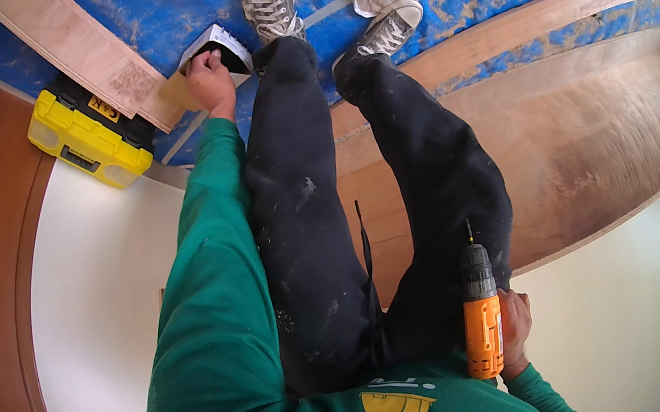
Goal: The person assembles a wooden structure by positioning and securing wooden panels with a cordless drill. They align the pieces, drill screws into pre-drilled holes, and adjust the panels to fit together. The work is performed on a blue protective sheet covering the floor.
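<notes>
Small white box (228,40) beside our left shoe (269,3), inside too dark to read
Our left hand (211,83) reaches down, fingers (211,59) bunched against it, grip unclear; our right hand (515,328) holds the orange drill (483,329), bit pointing away

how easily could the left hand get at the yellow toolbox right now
Probably yes: the toolbox lies to the left of the left hand, and only the end of a low-lying wooden board seems to come between. The fingers are at a small box, though.
</notes>
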Motion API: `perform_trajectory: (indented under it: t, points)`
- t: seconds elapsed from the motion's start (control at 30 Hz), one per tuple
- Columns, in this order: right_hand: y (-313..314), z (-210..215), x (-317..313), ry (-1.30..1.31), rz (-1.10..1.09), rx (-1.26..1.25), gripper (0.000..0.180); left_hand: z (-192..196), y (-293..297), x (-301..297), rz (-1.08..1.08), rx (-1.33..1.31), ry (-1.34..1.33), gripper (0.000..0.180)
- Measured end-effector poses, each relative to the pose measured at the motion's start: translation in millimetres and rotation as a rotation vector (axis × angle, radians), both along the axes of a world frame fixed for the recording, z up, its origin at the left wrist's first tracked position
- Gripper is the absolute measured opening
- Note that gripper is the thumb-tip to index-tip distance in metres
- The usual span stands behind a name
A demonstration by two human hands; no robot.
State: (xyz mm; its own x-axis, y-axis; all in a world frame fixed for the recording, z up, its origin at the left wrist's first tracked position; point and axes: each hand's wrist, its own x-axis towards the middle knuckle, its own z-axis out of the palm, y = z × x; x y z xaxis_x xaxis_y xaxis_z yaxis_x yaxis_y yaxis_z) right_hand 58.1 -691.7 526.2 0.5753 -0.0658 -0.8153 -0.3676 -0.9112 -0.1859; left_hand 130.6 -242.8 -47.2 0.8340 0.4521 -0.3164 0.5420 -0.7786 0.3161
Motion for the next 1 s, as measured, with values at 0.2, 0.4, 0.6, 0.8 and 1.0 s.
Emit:
perform_trajectory:
  t: [0.2, 0.4, 0.6, 0.8, 1.0]
  points:
    - [2.4, -1.4, 5.7, 0.01, -0.005, 0.015, 0.026, 5.1, 4.0, -5.7, 0.103, -0.025, 0.076, 0.027]
    - [4.0, -1.2, 12.2, 0.037, 0.0, 0.027, 0.025, 6.9, 19.5, -10.6, 0.131, -0.009, 0.155, 0.021]
    - [4.1, -2.0, 13.3, 0.025, -0.006, 0.041, 0.026, 9.4, 56.4, -27.4, 0.537, -0.244, 0.386, 0.023]
    - [1.8, -0.7, 9.9, 0.053, -0.01, 0.066, 0.029, 53.8, 69.1, -33.1, 0.568, -0.34, 0.409, 0.026]
    - [5.2, 1.1, 13.2, 0.13, -0.03, 0.067, 0.03, 145.6, 54.5, -2.4, 0.594, -0.428, 0.427, 0.025]
